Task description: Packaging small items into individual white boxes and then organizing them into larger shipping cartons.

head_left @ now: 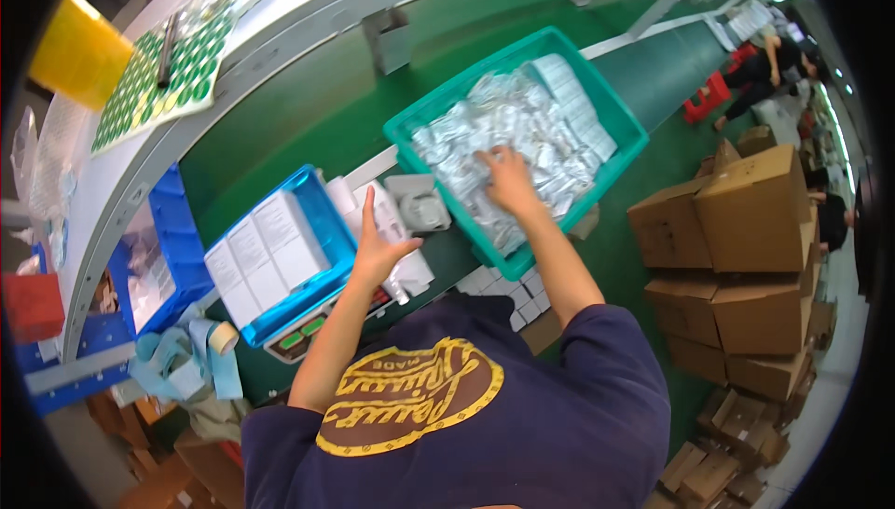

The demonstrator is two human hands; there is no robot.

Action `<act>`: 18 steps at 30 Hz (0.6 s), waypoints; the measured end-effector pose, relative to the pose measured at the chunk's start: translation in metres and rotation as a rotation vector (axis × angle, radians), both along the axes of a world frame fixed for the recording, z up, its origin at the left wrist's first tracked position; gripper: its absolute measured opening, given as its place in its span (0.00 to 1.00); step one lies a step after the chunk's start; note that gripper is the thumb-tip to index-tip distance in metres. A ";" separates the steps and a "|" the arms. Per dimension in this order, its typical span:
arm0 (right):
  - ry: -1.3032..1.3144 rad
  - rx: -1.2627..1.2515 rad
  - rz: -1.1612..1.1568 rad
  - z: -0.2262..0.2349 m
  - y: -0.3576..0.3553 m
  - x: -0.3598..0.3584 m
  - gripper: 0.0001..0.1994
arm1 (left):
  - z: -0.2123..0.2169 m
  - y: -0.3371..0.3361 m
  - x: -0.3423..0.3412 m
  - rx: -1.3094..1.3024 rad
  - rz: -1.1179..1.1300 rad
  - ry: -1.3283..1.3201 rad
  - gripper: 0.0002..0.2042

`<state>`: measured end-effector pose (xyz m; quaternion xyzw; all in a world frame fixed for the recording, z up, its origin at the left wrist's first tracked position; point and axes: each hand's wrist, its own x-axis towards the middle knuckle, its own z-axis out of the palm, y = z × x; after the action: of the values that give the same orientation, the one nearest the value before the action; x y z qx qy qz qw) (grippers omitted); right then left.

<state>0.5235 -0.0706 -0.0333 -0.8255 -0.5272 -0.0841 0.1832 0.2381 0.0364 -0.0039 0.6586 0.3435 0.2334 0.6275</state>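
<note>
Right hand: the right hand (511, 178) is down in the green bin (623, 121), flat on the pile of shiny silver packets (485, 131). Its fingers are spread over them. I cannot tell if it has hold of a packet.

Left hand: the left hand (376, 246) is up and open, fingers straight, with nothing in it. It is over some white things (403, 271) that lie just beside the blue tray (328, 220).

Silver packets: they fill the green bin, under and all around the right hand, and well apart from the left hand.

White boxes: 3 flat white boxes (263, 255) lie in the blue tray, just left of the left hand.

Under the tray: a scale (303, 339) with green lights sticks out below the blue tray.

Belt: the green belt (298, 113) runs behind both bins.

Hard to see: the white things under the left hand are partly hidden by it, so I cannot tell what they are. The packets under the right palm are hidden. The person's dark shirt (559, 416) covers the near edge of the table.

Right side: brown boxes (746, 257) are stacked on the floor.
</note>
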 end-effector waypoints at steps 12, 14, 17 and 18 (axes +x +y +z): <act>1.118 0.679 -0.104 0.134 -0.030 -0.074 0.11 | 0.021 -0.024 -0.002 0.688 0.125 0.105 0.43; 1.111 0.778 -0.021 0.158 -0.035 -0.107 0.12 | 0.028 -0.030 -0.001 0.730 0.176 0.059 0.43; 1.064 0.850 0.099 0.157 -0.026 -0.140 0.13 | 0.035 -0.039 -0.001 0.692 0.212 0.020 0.43; 1.030 0.820 0.138 0.153 -0.022 -0.149 0.12 | 0.034 -0.041 0.000 0.696 0.210 0.020 0.43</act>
<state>0.3746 -0.0929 0.1194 -0.5880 -0.3493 0.1393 0.7162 0.2383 -0.0047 0.0297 0.7961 0.3152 0.3930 0.3353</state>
